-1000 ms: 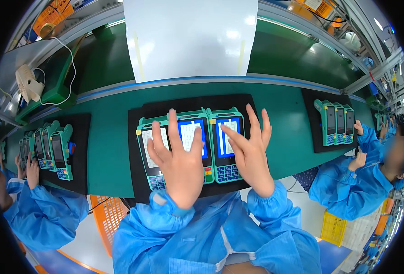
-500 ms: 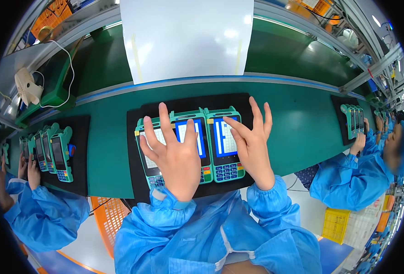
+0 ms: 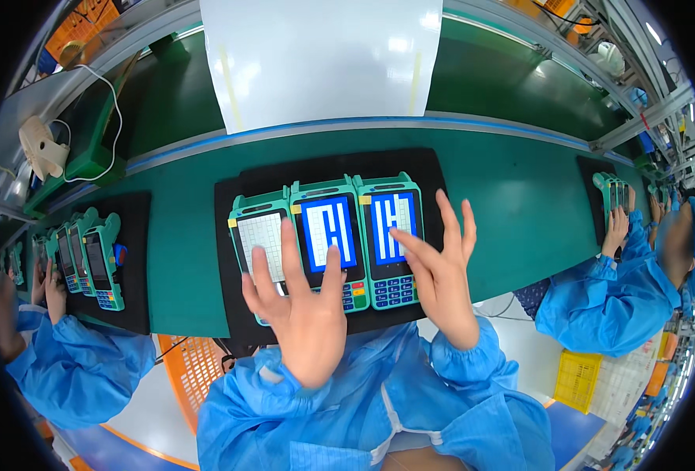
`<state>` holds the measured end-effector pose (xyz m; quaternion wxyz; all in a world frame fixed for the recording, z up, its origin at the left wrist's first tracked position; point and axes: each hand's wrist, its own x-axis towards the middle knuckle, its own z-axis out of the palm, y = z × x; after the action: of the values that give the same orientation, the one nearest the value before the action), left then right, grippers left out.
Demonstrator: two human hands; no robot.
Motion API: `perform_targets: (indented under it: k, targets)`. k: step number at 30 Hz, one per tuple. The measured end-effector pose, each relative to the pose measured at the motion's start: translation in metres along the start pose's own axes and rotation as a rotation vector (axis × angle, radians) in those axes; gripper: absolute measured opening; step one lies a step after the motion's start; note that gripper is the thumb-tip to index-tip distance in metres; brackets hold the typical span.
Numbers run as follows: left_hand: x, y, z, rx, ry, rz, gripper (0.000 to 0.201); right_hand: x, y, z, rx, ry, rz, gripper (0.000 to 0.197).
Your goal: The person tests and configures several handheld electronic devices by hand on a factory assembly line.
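Three green handheld payment terminals lie side by side in front of me: a left one point(image 3: 257, 231), a middle one point(image 3: 324, 208) and a right one point(image 3: 393, 292). A white grid fills the left screen, while the other two show blue screens with white bars and grid squares. My left hand point(image 3: 310, 330) is spread over the left and middle terminals, hiding part of the left keypad. Its thumb is at the lower part of the middle screen; contact is unclear. With fingers apart, my right hand point(image 3: 446, 290) has its index fingertip at the right screen. Neither hand grips anything.
Under the terminals is a black mat point(image 3: 226, 212) on a green bench point(image 3: 512, 204). A white sheet point(image 3: 324, 63) hangs beyond. Co-workers in blue sit at both sides, with more terminals point(image 3: 96, 259) at left. An orange basket point(image 3: 186, 369) stands below the bench at left.
Both hands have shifted down toward me, the right fingertip moving lower on its screen. More white bars now show on the middle and right screens. The view has shifted slightly.
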<state>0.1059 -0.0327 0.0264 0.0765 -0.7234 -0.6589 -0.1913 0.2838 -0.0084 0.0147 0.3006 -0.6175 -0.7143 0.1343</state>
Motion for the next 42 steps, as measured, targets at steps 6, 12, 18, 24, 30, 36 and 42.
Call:
perform_targets:
  k: [6, 12, 18, 24, 30, 36, 42]
  targets:
    - [0.045, -0.002, 0.022, -0.004, 0.159, -0.054, 0.024, 0.037, 0.005, 0.006, -0.013, 0.088, -0.034, 0.027]
    - [0.031, -0.008, 0.019, -0.034, 0.135, -0.056, 0.027, 0.023, 0.008, 0.001, -0.018, 0.066, -0.006, 0.027]
    - [-0.013, -0.013, 0.000, 0.002, 0.004, -0.008, 0.031, -0.025, -0.001, -0.014, 0.036, -0.056, 0.053, 0.029]
    - [-0.018, -0.023, 0.001, -0.018, -0.002, 0.041, 0.033, -0.032, 0.003, -0.017, 0.015, -0.033, 0.062, 0.032]
    - [0.011, -0.004, 0.016, -0.123, 0.045, 0.028, 0.031, -0.002, -0.002, 0.002, 0.011, 0.070, 0.016, 0.034]
    - [0.015, -0.002, 0.014, -0.037, 0.055, 0.016, 0.029, 0.000, -0.012, 0.013, 0.005, 0.041, -0.006, 0.034]
    - [0.007, -0.032, -0.002, -0.023, 0.051, -0.070, 0.032, -0.005, 0.008, -0.005, -0.015, 0.088, 0.055, 0.031]
